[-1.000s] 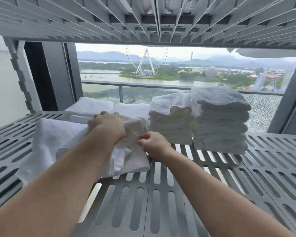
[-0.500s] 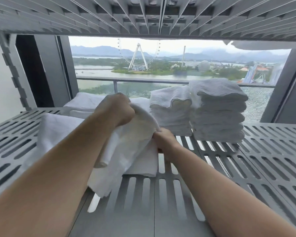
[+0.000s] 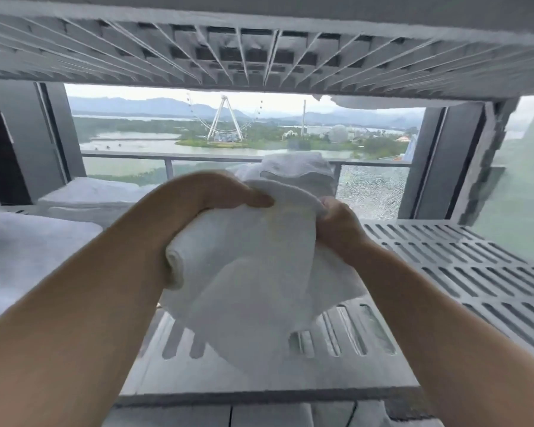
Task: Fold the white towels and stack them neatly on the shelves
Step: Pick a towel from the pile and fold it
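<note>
- A white terry towel hangs in the air between the two hands, held above the grey slotted plastic shelf and touching nothing else that can be seen.
- The cloth is soft and crumpled, falling in loose folds. One part is rolled into a thick tube beside the left wrist, and the lowest tip droops over the shelf's front part.
- The left hand grips the towel's upper edge, fingers curled down over the cloth.
- The right hand clutches the opposite upper corner, fingers bunched tight round a fold (only the knuckles show).
- Behind the hands a stack of folded white towels stands on the shelf, blurred and mostly hidden.
- Flat white towels lie at the shelf's far left.
- Through the window, a Ferris wheel stands by water.
</note>
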Tool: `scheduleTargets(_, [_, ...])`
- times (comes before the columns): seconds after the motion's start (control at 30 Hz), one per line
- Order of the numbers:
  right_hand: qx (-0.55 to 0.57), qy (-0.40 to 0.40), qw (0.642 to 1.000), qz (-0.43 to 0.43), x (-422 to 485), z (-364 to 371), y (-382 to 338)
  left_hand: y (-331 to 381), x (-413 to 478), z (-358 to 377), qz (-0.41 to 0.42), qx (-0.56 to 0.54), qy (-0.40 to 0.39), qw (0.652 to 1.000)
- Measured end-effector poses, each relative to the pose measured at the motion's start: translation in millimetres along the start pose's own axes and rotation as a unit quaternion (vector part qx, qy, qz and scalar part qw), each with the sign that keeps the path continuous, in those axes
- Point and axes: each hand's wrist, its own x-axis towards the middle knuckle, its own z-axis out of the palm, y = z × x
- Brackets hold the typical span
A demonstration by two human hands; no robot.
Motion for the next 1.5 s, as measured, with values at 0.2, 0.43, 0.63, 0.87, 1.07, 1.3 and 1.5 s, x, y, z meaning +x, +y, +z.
scheduleTargets(0.2, [-0.262, 0.187, 0.945, -0.051, -2.3, -122.3, 61.8, 54.3, 1.6, 127.4, -0.025, -0.278, -0.108, 0.954])
scheduleTargets(0.43, [-0.351, 0.079, 0.932, 0.033, -36.8, -146.7, 171.1, 59.4, 21.3, 228.0, -0.078, -0.219, 0.047, 0.972])
scheduleTargets(0.63, [-0.263, 0.080, 0.959, 0.073, -43.0, -157.7, 204.9, 27.3, 33.4, 190.2, -0.062, 0.154, 0.067, 0.984])
scheduleTargets(0.87, [-0.260, 0.059, 0.963, 0.044, -37.5, -160.4, 209.9, 61.3, 63.5, 197.2, 0.121, 0.199, 0.129, 0.964])
scheduleTargets(1.07, [-0.239, 0.036, 0.968, 0.072, -32.8, -160.3, 209.4, 61.0, 101.4, 220.9, 0.112, 0.323, 0.046, 0.939])
scheduleTargets(1.3, [-0.164, 0.206, 0.965, 0.008, -37.5, -175.9, 204.0, 66.6, 119.9, 233.1, 0.129, 0.209, -0.050, 0.968])
scheduleTargets(1.5, [-0.127, 0.264, 0.956, -0.031, -37.8, -204.8, 211.4, 116.0, 125.0, 251.6, 0.305, 0.351, 0.081, 0.882])
